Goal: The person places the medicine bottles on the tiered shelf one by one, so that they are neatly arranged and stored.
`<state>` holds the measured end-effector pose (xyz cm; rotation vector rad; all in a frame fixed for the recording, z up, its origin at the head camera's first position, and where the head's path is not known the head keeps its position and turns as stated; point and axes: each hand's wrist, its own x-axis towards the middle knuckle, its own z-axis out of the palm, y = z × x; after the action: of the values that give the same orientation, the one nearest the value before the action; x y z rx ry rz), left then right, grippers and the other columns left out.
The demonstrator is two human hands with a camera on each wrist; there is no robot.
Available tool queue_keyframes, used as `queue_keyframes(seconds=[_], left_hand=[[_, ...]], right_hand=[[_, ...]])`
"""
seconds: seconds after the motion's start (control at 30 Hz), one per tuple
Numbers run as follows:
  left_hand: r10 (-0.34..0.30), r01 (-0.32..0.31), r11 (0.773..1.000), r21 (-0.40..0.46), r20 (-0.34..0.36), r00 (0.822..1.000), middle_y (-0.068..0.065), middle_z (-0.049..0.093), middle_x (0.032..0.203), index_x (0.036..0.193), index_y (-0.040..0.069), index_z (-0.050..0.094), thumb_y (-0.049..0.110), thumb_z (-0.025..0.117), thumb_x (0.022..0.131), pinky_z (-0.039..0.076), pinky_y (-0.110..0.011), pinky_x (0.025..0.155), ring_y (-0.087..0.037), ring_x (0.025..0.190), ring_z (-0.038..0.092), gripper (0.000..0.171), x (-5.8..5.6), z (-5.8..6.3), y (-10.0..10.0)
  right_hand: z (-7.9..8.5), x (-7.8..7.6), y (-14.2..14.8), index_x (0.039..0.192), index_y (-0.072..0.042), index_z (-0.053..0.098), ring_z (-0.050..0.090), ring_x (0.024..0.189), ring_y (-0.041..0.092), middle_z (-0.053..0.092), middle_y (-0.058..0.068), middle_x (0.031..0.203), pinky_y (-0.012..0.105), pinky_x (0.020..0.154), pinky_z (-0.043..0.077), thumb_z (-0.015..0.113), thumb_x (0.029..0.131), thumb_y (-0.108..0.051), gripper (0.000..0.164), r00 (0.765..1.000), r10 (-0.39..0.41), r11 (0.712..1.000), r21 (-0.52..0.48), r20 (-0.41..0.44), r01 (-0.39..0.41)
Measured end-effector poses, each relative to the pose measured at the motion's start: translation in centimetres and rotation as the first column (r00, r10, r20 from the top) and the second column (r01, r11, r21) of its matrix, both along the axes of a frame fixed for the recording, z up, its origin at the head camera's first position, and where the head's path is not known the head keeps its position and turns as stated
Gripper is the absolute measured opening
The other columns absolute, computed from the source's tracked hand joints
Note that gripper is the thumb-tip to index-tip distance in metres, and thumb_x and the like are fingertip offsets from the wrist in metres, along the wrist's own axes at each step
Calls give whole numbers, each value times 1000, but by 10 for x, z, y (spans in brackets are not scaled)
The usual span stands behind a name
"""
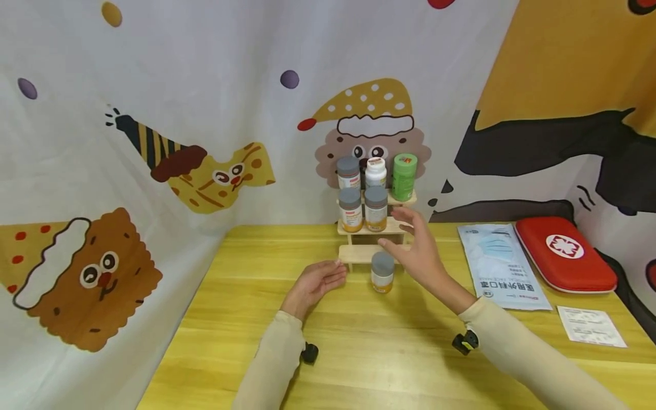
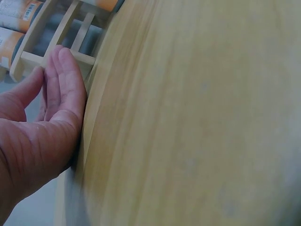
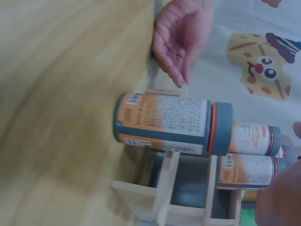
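Note:
A small three-step wooden rack (image 1: 355,254) stands against the backdrop. My left hand (image 1: 316,285) is beside the left end of its lowest step, fingers extended with the tips right at the wood. My right hand (image 1: 422,256) hovers at the rack's right side, fingers spread and slightly bent, holding nothing. Below it, a grey-capped pill bottle (image 1: 382,274) with an orange and white label stands upright on the table before the rack; the right wrist view shows this bottle (image 3: 164,123) up close. Two similar bottles, one being the grey-capped bottle (image 1: 376,210), occupy the middle step.
On the top step stand another grey-capped bottle (image 1: 348,171), a white bottle (image 1: 376,172) and a green bottle (image 1: 405,177). At the right of the table (image 1: 338,353) lie a face mask packet (image 1: 504,267), a red first-aid case (image 1: 569,256) and a white blister sheet (image 1: 591,326).

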<state>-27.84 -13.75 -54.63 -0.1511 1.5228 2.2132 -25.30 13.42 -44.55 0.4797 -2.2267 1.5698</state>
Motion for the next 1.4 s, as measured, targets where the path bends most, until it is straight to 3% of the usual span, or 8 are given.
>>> queue_keyframes(seconds=[0.23,0.4,0.6,0.87,1.2,1.4], left_hand=[[5,-5,1000,0,9,1000,-6,79,106,137,-7,58,13,60,109,66,-34,96,-17,103,77,35,-2,-1,1],[6,-6,1000,5,4,1000,-4,79,103,138,-8,57,13,59,109,66,-34,96,-17,102,77,36,-2,-2,0],[13,-13,1000,16,17,1000,-6,79,104,135,-7,60,13,60,109,65,-34,97,-17,100,77,32,0,-1,0],[10,-10,1000,11,19,1000,-8,79,106,134,-6,60,14,60,109,66,-34,96,-17,100,77,32,1,0,-1],[2,-2,1000,-3,8,1000,-16,77,119,134,-6,61,15,62,108,65,-35,99,-19,103,77,33,0,2,2],[6,-5,1000,-7,19,1000,-14,77,116,132,-5,62,14,62,108,65,-34,97,-18,102,77,31,-1,3,1]], right_hand=[[-13,7,12,151,-5,47,53,139,37,56,17,150,61,118,45,86,90,-14,73,995,69,992,98,72,-76],[-28,5,16,153,-3,46,53,139,37,56,16,151,60,115,49,89,88,-17,79,989,121,966,219,86,-138],[-39,4,19,155,-7,45,56,136,36,57,18,150,59,107,55,91,85,-17,83,978,163,942,276,127,-193],[-48,3,23,151,-6,49,61,130,38,61,16,146,63,105,55,90,86,-17,77,960,205,930,268,190,-252],[-52,4,25,150,-7,55,61,130,35,63,13,146,61,107,56,84,92,-17,65,955,225,931,246,193,-269],[-52,3,24,147,-9,58,63,126,33,64,12,142,59,107,57,83,93,-18,60,951,234,927,247,204,-281]])
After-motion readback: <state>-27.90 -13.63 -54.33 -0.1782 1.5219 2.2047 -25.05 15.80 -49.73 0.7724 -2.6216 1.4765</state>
